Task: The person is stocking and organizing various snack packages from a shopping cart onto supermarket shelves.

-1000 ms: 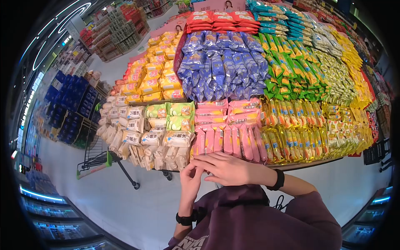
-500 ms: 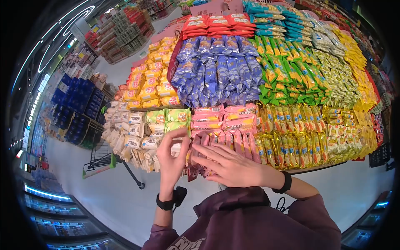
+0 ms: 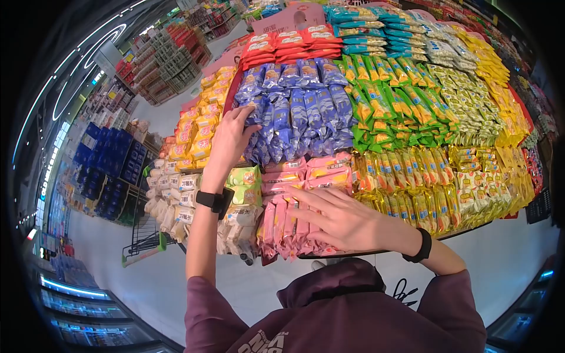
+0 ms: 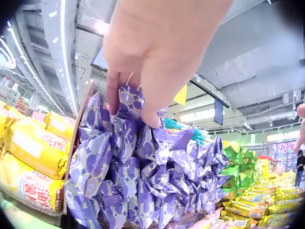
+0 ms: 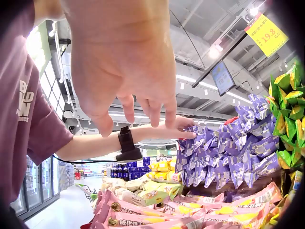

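Note:
My left hand reaches into the left side of a heap of purple snack packets. In the left wrist view, the thumb and fingers come down on either side of one purple packet at the top of the heap, gripping it. My right hand is held low over the pink wafer packets at the front edge, fingers spread and relaxed, palm down. Nothing is in it, and the right wrist view has a gap between its fingertips and the pink wafer packets.
Yellow packs lie left of the purple heap behind a divider. White packs and light green packs are in front. Green packets and gold packets fill the right. A shopping cart stands at left.
My left hand has moved from beside the right hand, up and forward over the white and green packs to the purple packets. The right hand stays over the pink wafers, shifting slightly right.

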Available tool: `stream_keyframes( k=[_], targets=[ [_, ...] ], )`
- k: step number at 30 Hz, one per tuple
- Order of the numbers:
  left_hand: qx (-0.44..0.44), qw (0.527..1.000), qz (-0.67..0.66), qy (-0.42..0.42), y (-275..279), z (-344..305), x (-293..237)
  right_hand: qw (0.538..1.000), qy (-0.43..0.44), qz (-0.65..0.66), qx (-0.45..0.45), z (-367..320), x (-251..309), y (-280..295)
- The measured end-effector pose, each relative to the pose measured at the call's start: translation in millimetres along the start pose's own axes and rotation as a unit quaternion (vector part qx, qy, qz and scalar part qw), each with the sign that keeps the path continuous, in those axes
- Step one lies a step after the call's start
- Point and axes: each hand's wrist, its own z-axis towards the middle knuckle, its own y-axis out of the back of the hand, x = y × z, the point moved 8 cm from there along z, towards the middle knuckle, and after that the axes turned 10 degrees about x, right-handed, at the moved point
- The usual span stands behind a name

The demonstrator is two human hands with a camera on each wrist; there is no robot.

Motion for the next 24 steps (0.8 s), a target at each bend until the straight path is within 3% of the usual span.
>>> stream_keyframes(
  k=[5, 8, 11, 14, 17, 19, 24],
  targets=[
    [0.022, 0.998, 0.052, 0.015, 6, 0, -1, 0.999, 0.018, -0.002, -0.026, 12, -17, 21],
    [0.022, 0.997, 0.058, 0.035, 11, -2, 5, 0.998, -0.029, 0.008, -0.048, 31, -44, 43],
    [-0.009, 0.999, 0.041, -0.001, 8, -6, 9, 0.990, -0.082, 0.071, -0.093, 66, -85, 68],
    [-0.067, 0.990, -0.091, 0.086, 16, -6, 26, 0.978, -0.116, 0.105, -0.135, 106, -139, 70],
    [-0.106, 0.941, -0.276, 0.164, 10, -11, 52, 0.979, -0.130, 0.052, -0.145, 140, -173, 67],
    [-0.123, 0.876, -0.423, 0.197, 1, -20, 61, 0.979, -0.147, 0.074, -0.119, 148, -172, 70],
    [-0.052, 0.776, -0.573, 0.256, -41, -37, 59, 0.972, -0.132, 0.126, -0.148, 170, -182, 59]
  ],
)
